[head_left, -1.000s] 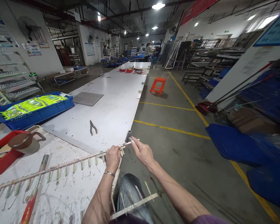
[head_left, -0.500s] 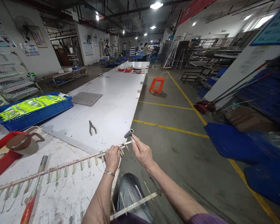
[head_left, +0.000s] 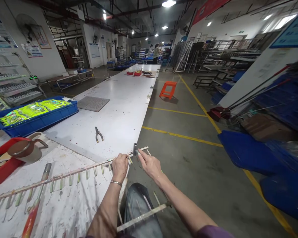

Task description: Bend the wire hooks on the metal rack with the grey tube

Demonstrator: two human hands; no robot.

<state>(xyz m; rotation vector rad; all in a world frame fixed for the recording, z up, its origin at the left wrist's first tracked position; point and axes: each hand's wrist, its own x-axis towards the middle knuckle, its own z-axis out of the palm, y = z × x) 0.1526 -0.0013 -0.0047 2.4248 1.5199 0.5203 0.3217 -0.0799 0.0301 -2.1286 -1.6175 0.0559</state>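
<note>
A long strip hung with small pieces is steadied at the table edge while a short grey tube is held against its end.

The strip is laid slantwise across the paint-flecked table, its far end carried out past the edge, seemingly so that both hands can reach it; the left hand is closed over it from above, fingers curled round, which pins it; the right hand is pinched shut, thumb and forefinger on the grey tube, which is held upright and touching the strip just beyond the left hand; a second strip is rested across the lap; pliers are left near on the white table, a blue crate and a red tray well apart at the left.
</note>
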